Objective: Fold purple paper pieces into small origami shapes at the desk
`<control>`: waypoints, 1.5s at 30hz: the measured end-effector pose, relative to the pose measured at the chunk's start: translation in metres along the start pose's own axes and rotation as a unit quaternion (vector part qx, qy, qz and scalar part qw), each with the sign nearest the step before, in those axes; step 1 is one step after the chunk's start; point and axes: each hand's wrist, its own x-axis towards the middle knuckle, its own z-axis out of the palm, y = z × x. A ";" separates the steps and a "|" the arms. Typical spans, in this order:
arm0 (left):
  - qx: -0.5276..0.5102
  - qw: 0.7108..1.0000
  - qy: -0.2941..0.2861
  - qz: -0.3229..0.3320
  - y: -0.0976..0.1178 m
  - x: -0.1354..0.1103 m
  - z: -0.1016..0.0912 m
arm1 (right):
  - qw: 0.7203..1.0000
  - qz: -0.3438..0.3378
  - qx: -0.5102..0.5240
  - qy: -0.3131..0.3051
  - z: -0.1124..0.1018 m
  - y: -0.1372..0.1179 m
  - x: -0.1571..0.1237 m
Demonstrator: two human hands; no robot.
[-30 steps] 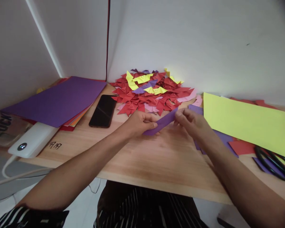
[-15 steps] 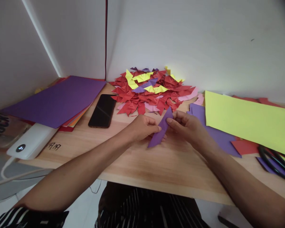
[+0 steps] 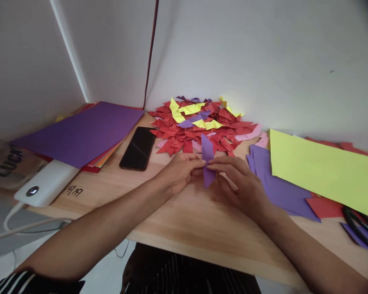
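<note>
A narrow folded strip of purple paper [image 3: 207, 147] stands nearly upright between my two hands, above the front half of the table. My left hand [image 3: 182, 171] pinches its left side around mid-height, thumb and fingers closed. From the right, my right hand [image 3: 241, 177] grips the same paper near its middle, thumb and fingertips pressed together on it. Just behind the hands lies a heap of folded paper bats [image 3: 187, 134], mostly red with some yellow, purple and pink; a few carry small drawn faces.
A black phone [image 3: 138, 148] lies left of the heap. Purple sheets [image 3: 86, 130] overlap a white power bank [image 3: 46, 185] with a cable. Yellow sheet [image 3: 322, 167], purple paper [image 3: 279, 190], red scraps [image 3: 325, 207] and black-handled scissors [image 3: 354, 226] lie at right.
The purple paper has turned from slanted to nearly upright. My right hand has moved from its upper edge to its middle. The whole view has shifted slightly.
</note>
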 end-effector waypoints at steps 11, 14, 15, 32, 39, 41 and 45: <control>0.002 0.999 -0.011 0.036 -0.011 -0.001 0.003 | 0.992 0.114 0.036 0.030 -0.004 -0.002 -0.001; 0.028 0.999 -0.009 0.044 -0.011 -0.003 0.005 | 0.986 0.145 0.075 0.028 -0.003 -0.001 0.000; 0.036 0.998 -0.007 0.044 -0.012 -0.004 0.005 | 0.983 0.159 0.089 0.023 -0.003 -0.001 0.001; 0.193 0.979 0.014 0.066 -0.020 -0.003 0.007 | 0.920 0.364 0.144 -0.032 0.000 -0.008 0.015; 0.204 0.976 -0.012 0.077 -0.024 -0.002 0.003 | 0.919 0.364 0.148 -0.035 0.001 -0.005 0.013; 0.198 0.977 -0.014 0.079 -0.024 -0.002 0.004 | 0.918 0.365 0.151 -0.041 0.002 -0.005 0.013; 0.192 0.978 -0.008 0.075 -0.022 -0.004 0.006 | 0.916 0.363 0.168 -0.046 0.003 -0.004 0.011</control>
